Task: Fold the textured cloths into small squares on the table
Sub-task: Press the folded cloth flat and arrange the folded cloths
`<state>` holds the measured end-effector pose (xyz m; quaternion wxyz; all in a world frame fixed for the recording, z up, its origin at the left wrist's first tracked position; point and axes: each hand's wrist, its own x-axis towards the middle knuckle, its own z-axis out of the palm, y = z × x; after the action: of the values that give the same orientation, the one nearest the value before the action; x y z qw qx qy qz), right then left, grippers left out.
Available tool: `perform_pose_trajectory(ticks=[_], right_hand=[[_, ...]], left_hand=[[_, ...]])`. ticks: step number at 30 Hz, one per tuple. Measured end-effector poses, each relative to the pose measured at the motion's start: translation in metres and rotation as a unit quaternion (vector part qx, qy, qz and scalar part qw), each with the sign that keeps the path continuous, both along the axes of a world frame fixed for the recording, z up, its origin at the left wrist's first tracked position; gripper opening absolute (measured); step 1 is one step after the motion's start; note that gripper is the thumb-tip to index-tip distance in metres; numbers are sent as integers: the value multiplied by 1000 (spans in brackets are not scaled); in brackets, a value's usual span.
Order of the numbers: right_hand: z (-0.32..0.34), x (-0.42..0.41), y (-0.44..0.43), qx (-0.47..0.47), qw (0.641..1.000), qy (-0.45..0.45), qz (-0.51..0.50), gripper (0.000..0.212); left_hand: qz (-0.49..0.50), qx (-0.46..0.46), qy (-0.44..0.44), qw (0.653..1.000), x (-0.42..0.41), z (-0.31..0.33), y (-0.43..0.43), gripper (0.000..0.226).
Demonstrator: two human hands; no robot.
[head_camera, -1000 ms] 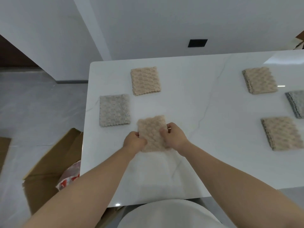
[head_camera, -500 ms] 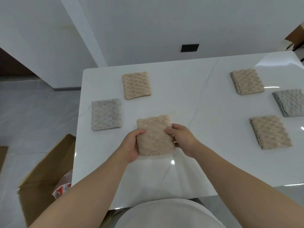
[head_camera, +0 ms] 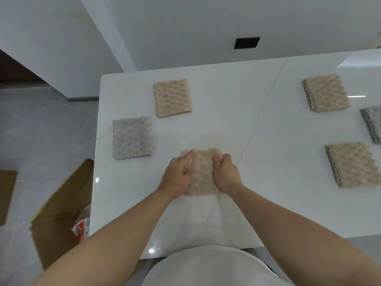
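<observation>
A folded beige textured cloth (head_camera: 202, 172) lies on the white marble table (head_camera: 237, 129) in front of me. My left hand (head_camera: 177, 175) rests flat along its left side, fingers stretched over the top left corner. My right hand (head_camera: 225, 174) grips its right edge with curled fingers. Other folded cloths lie around: a grey one (head_camera: 132, 138) and a beige one (head_camera: 172, 98) at the left, two beige ones (head_camera: 325, 92) (head_camera: 351, 164) and a grey one (head_camera: 373, 123) at the right.
An open cardboard box (head_camera: 59, 205) with a red-and-white plastic bag (head_camera: 82, 226) stands on the floor by the table's left edge. A white wall with a black plate (head_camera: 246, 42) runs behind the table.
Both hands slid forward along the cloth's sides, from its near corners to its upper part. My left hand flattened onto it. The camera shifted slightly.
</observation>
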<state>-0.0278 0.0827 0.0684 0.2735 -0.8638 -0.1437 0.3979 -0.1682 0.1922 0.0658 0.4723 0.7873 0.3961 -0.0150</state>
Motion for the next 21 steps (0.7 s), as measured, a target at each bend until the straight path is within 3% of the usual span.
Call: perform_pose_trajectory(ticks=[3, 10, 15, 21], right_hand=[[-6, 0, 3, -17, 1000, -19, 17, 43], [-18, -3, 7, -46, 997, -44, 45, 34], [-23, 5, 4, -63, 997, -26, 43, 33], [-19, 7, -4, -50, 989, -65, 124, 46]], left_hand=[[-29, -15, 12, 999, -3, -4, 3, 53], [-77, 2, 55, 996, -5, -13, 7, 68], [-104, -47, 67, 991, 0, -14, 8, 84], [-137, -57, 96, 984, 0, -17, 6, 99]])
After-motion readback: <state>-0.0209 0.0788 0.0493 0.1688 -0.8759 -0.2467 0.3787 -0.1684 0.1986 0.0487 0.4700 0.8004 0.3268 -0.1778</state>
